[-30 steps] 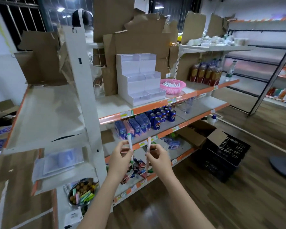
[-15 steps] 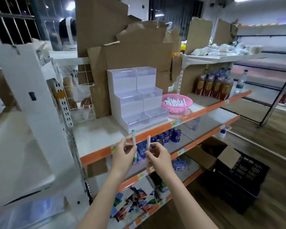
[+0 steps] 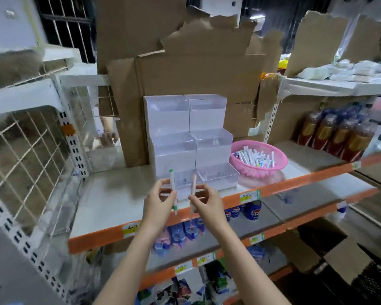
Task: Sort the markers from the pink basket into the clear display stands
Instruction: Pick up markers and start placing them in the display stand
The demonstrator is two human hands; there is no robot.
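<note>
Since the earlier frames the person has come closer to the shelf (image 3: 110,194), and the two hands have risen with their markers, so that they are now just in front of the lowest row of the clear display stands (image 3: 185,137). The left hand (image 3: 161,201) pinches a green-capped marker (image 3: 173,190) between thumb and fingers, near its middle, and holds it upright with the green cap on top. The right hand (image 3: 204,202) pinches an orange marker (image 3: 193,192) in the same way, also nearly upright. The pink basket (image 3: 251,171) is on the same shelf, just to the right of the stands, and many white markers (image 3: 255,156) lie in it. So I judge that the sorting is only at its beginning. The compartments look almost empty, though the clear walls make this hard to tell.

The step in hand, I think, is to put these two markers into the stands. To do it well, each hand should pass over the front wall of one compartment and lower the marker inside before the fingers let go, because the clear wall is difficult to see and a marker may hit its edge. If the sorting is by colour, green and orange should go in separate compartments. It is better to place one marker at a time, so that the hands do not cross
</note>
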